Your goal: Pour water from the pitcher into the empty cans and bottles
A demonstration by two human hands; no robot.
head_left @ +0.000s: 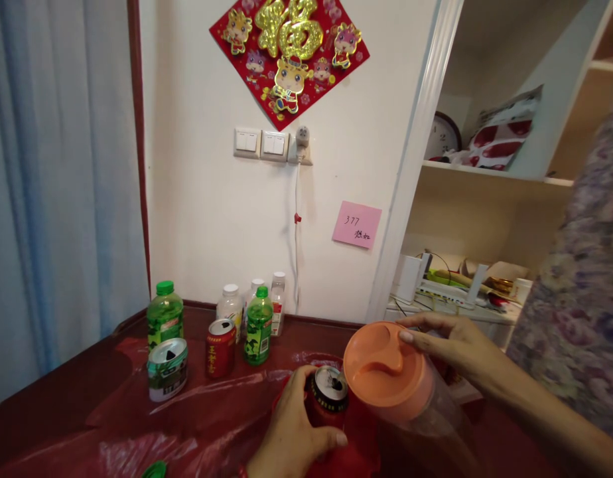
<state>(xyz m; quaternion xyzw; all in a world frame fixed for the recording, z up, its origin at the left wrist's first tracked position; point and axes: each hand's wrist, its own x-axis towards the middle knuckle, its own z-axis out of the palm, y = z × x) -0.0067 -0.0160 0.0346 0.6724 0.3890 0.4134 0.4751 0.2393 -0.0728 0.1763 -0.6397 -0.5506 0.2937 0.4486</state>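
My left hand (297, 428) is wrapped round a dark red drink can (329, 401), opened at the top, with a black band under its silver rim. To its right is a clear plastic jug (436, 435) with an orange lid (386, 368), leaning toward the can. My right hand (436, 335) grips the lid's far edge, thumb on top and the other fingers behind it. The lid's near side is right beside the can's top; whether they touch I cannot tell. The lower parts of the can and jug are hard to make out.
Behind on the red-covered table (227, 411) stand a green-and-white can (168, 370), a red can (220, 348), green bottles (259, 326) and white-capped clear bottles (229, 305). A green cap (155, 470) lies at the front. A power cord (296, 245) hangs down the wall.
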